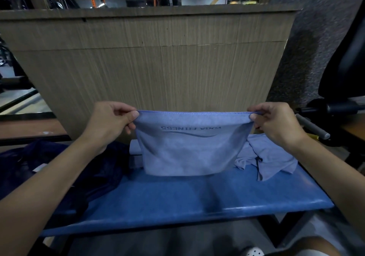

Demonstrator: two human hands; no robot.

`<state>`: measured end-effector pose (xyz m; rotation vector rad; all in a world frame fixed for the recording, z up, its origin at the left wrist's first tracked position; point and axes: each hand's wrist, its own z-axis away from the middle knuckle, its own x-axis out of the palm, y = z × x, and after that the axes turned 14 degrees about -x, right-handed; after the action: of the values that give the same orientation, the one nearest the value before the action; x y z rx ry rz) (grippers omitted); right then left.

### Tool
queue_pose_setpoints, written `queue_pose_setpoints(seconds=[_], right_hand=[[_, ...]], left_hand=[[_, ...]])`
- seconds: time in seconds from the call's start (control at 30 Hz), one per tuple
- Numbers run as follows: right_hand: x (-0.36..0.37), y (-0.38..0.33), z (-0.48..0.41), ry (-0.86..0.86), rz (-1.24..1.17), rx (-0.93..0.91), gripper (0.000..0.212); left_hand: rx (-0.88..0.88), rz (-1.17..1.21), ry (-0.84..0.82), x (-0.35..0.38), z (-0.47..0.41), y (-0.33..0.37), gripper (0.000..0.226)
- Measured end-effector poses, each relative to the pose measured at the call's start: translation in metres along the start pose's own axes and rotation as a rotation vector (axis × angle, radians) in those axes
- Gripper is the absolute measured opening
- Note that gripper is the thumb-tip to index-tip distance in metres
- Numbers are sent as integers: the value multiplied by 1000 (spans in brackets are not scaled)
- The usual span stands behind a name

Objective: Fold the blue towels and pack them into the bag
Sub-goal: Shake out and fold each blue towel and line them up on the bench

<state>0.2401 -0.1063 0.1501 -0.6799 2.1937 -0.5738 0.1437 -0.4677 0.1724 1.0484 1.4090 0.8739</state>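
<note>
Both hands are up, level with each other and apart. Our left hand (110, 121) pinches one top corner of the held towel (189, 153) between thumb and curled fingers; our right hand (276, 123) pinches the other corner the same way. The pale blue cloth hangs stretched between the hands, its printed lettering upside down to us. We cannot tell if its lower edge touches the bench (197, 200) below. A loose towel (270, 156) lies crumpled on the bench under the right hand. A rolled towel (135, 147) sits below the left hand, just behind the hanging cloth. The dark bag (59, 166) slumps beneath the left forearm. A wooden panel (158, 58) stands beyond both hands.
</note>
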Motion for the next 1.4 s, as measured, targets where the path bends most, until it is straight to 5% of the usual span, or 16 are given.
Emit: queue_pose_setpoints(seconds=[0.23, 0.7, 1.0, 1.27, 1.4], right_hand=[[-5, -2, -3, -57, 134, -42, 5], [-4, 12, -1, -69, 36, 0, 23], [-5, 16, -1, -102, 53, 23, 5], [2, 12, -6, -136, 51, 57, 12], [17, 13, -13, -101, -134, 163, 12]], left_hand=[[-17, -57, -23, 2, 0, -3, 6], [-43, -31, -96, -3, -3, -10, 22], [-80, -137, -157, -4, -2, -14, 12], [-255, 63, -249, -2, -14, -18, 13], [-308, 187, -247, 6, -27, -23, 11]])
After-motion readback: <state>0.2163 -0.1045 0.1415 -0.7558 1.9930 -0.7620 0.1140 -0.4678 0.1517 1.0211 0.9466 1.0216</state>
